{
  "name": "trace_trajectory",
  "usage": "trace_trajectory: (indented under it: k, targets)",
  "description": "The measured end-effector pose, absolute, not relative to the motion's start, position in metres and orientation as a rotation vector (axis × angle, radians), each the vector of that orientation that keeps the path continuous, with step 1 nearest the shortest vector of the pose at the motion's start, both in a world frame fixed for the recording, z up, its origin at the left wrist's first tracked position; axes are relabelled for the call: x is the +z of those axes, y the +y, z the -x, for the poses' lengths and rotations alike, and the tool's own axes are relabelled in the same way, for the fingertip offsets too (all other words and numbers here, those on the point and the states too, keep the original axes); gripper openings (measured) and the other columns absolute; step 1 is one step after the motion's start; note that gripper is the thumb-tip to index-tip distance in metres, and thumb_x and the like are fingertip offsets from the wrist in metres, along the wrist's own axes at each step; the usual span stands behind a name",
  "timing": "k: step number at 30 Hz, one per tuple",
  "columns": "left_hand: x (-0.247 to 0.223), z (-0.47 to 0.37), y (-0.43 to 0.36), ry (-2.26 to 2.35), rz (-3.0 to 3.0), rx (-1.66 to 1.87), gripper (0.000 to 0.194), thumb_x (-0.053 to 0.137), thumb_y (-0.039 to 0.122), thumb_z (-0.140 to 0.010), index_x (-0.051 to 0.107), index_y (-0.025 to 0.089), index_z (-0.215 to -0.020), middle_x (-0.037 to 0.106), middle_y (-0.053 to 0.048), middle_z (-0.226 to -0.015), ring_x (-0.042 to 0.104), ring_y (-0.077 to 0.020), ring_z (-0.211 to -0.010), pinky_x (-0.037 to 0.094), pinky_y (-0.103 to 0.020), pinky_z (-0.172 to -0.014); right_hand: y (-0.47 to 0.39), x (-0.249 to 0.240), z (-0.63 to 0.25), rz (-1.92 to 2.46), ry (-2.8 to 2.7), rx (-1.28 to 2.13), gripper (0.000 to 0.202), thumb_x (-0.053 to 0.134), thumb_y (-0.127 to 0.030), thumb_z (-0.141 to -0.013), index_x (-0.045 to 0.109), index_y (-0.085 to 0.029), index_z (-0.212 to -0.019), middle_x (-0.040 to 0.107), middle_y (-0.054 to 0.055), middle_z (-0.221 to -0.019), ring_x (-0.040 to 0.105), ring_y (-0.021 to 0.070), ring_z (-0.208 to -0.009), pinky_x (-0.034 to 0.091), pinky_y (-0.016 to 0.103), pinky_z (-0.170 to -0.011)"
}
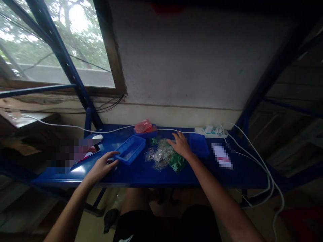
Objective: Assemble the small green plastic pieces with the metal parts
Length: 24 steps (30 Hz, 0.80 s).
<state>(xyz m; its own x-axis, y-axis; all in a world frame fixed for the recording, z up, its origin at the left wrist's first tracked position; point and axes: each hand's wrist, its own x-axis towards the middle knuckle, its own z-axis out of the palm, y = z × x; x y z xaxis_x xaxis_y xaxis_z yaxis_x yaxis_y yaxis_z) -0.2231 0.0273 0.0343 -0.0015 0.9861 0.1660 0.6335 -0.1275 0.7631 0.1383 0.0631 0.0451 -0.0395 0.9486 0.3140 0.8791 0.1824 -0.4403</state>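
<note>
My left hand (106,165) is at the near left corner of a blue plastic tray (131,149), its fingers apart and the fingertips by the rim; whether they touch it I cannot tell. The tray looks bare inside. My right hand (180,144) hovers over or rests on the far right of a pile of small clear plastic packets (161,155), fingers spread. What the packets contain is too small to name. Green packets (177,163) with white print lie on the pile's right side, below my right wrist.
A blue bin with red packets (143,126) stands at the back. Right of my hand is another blue tray (199,145). A power strip (211,131) with white cables lies behind it. Blurred flat items (222,155) lie at right, and a white object (97,137) at left. Blue shelf posts (88,122) flank the table.
</note>
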Motion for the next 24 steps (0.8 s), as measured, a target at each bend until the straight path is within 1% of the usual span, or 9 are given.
trace_trajectory:
  k: [3, 4, 5, 8, 11, 15, 17, 20, 24]
  targets:
    - [0.022, 0.215, 0.012, 1.719, -1.901, 0.970, 0.054, 0.053, 0.058, -0.067, 0.064, 0.018, -0.102, 0.064, -0.010, -0.102, 0.065, -0.0274, -0.089, 0.055, -0.038, -0.076, 0.104, 0.053, -0.142, 2.024, -1.898, 0.378, 0.073, 0.039, -0.064, -0.086, 0.043, -0.013, -0.138, 0.029, 0.020, -0.149, 0.025, 0.0366, -0.138, 0.023, 0.054, -0.107]
    - [0.019, 0.213, 0.006, 1.757, -1.960, 0.980, 0.052, 0.051, 0.057, -0.069, 0.064, 0.018, -0.102, 0.064, -0.011, -0.102, 0.064, -0.0276, -0.088, 0.055, -0.040, -0.078, 0.114, 0.054, -0.143, 2.105, -1.888, 0.495, 0.075, 0.035, -0.064, -0.087, 0.040, -0.011, -0.139, 0.031, 0.021, -0.148, 0.029, 0.0367, -0.136, 0.025, 0.054, -0.106]
    - [0.017, 0.211, 0.000, 1.814, -2.032, 1.012, 0.050, 0.050, 0.054, -0.071, 0.064, 0.018, -0.103, 0.063, -0.011, -0.103, 0.063, -0.0286, -0.091, 0.053, -0.043, -0.082, 0.123, 0.053, -0.144, 2.147, -1.902, 0.624, 0.076, 0.031, -0.063, -0.089, 0.038, -0.008, -0.140, 0.034, 0.023, -0.146, 0.032, 0.0357, -0.135, 0.026, 0.052, -0.105]
    - [0.022, 0.202, -0.012, 1.996, -2.226, 1.212, 0.044, 0.043, 0.047, -0.079, 0.063, 0.018, -0.108, 0.059, -0.014, -0.113, 0.055, -0.0326, -0.107, 0.045, -0.049, -0.094, 0.132, 0.051, -0.142, 2.080, -1.985, 0.666, 0.076, 0.028, -0.063, -0.090, 0.040, -0.007, -0.139, 0.041, 0.021, -0.143, 0.039, 0.0314, -0.132, 0.031, 0.043, -0.105]
    - [0.045, 0.192, 0.002, 1.982, -2.304, 1.261, 0.040, 0.041, 0.044, -0.082, 0.065, 0.018, -0.100, 0.060, -0.013, -0.110, 0.055, -0.0311, -0.107, 0.045, -0.045, -0.094, 0.120, 0.047, -0.132, 1.875, -2.166, 0.564, 0.068, 0.031, -0.061, -0.091, 0.047, -0.011, -0.134, 0.049, 0.017, -0.137, 0.046, 0.0277, -0.126, 0.035, 0.035, -0.102]
    - [0.082, 0.181, 0.075, 1.924, -2.179, 0.989, 0.034, 0.044, 0.038, -0.078, 0.066, 0.017, -0.094, 0.067, -0.010, -0.098, 0.063, -0.0257, -0.092, 0.049, -0.036, -0.085, 0.092, 0.040, -0.119, 1.745, -2.327, 0.340, 0.058, 0.041, -0.058, -0.089, 0.055, -0.017, -0.128, 0.059, 0.014, -0.126, 0.055, 0.0270, -0.116, 0.039, 0.034, -0.096]
    - [0.093, 0.176, 0.118, 2.004, -2.034, 0.789, 0.030, 0.046, 0.034, -0.077, 0.067, 0.015, -0.087, 0.069, -0.011, -0.089, 0.064, -0.0284, -0.091, 0.049, -0.035, -0.081, 0.080, 0.036, -0.115, 1.715, -2.349, 0.204, 0.052, 0.042, -0.054, -0.091, 0.054, -0.020, -0.128, 0.060, 0.011, -0.125, 0.054, 0.0253, -0.116, 0.038, 0.034, -0.097]
    - [0.096, 0.167, 0.167, 1.999, -1.787, 0.546, 0.025, 0.054, 0.036, -0.072, 0.065, 0.014, -0.068, 0.068, -0.014, -0.074, 0.065, -0.0332, -0.087, 0.050, -0.035, -0.073, 0.069, 0.027, -0.113, 1.677, -2.317, 0.062, 0.048, 0.043, -0.051, -0.092, 0.054, -0.020, -0.127, 0.060, 0.011, -0.124, 0.053, 0.0243, -0.116, 0.036, 0.036, -0.099]
    - [0.087, 0.154, 0.187, 1.866, -1.654, 0.542, 0.021, 0.060, 0.034, -0.069, 0.061, 0.014, -0.061, 0.064, -0.009, -0.059, 0.065, -0.0281, -0.068, 0.050, -0.032, -0.060, 0.064, 0.016, -0.113, 1.648, -2.254, -0.016, 0.049, 0.043, -0.051, -0.092, 0.055, -0.019, -0.126, 0.058, 0.012, -0.127, 0.050, 0.0251, -0.119, 0.034, 0.038, -0.101]
